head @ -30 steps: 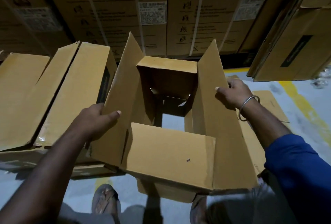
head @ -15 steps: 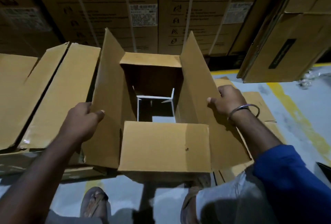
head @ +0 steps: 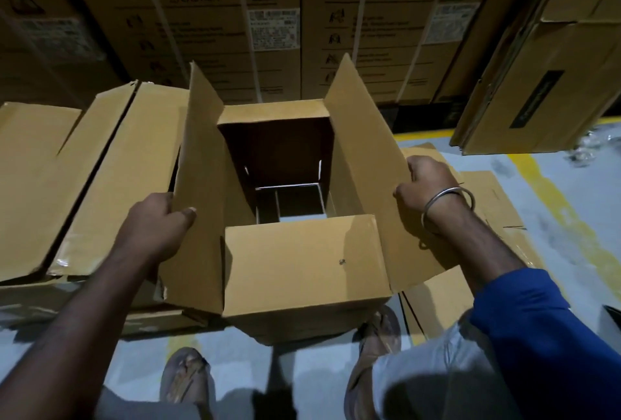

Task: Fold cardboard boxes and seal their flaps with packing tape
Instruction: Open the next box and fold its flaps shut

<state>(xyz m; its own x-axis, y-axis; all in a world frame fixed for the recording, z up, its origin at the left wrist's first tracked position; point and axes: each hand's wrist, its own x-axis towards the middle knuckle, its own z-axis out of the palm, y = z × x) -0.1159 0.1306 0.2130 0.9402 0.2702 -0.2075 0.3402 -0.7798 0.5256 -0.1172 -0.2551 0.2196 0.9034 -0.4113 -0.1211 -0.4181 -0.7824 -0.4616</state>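
Observation:
A brown cardboard box (head: 304, 261) stands open-topped in front of me, squared up, with its upper flaps spread. Its bottom flaps are partly closed and grey floor shows through a gap inside. My left hand (head: 158, 224) grips the edge of the tall left flap, thumb on the inner face. On the other side my right hand (head: 428, 182), a metal bangle on the wrist, holds the outer edge of the right flap. The near flap lies folded toward me. No tape is in view.
Several flattened boxes (head: 84, 170) lie stacked at my left, touching the box. More flat cardboard (head: 487, 197) lies on the floor at the right. Large printed cartons (head: 208, 16) form a wall behind, and another carton (head: 551, 83) leans at upper right. My sandalled feet (head: 186, 376) stand below.
The box has been pulled from a skewed shape into a square one and lowered. Both hands slid along the side flaps, spreading them outward; the bottom gap has narrowed.

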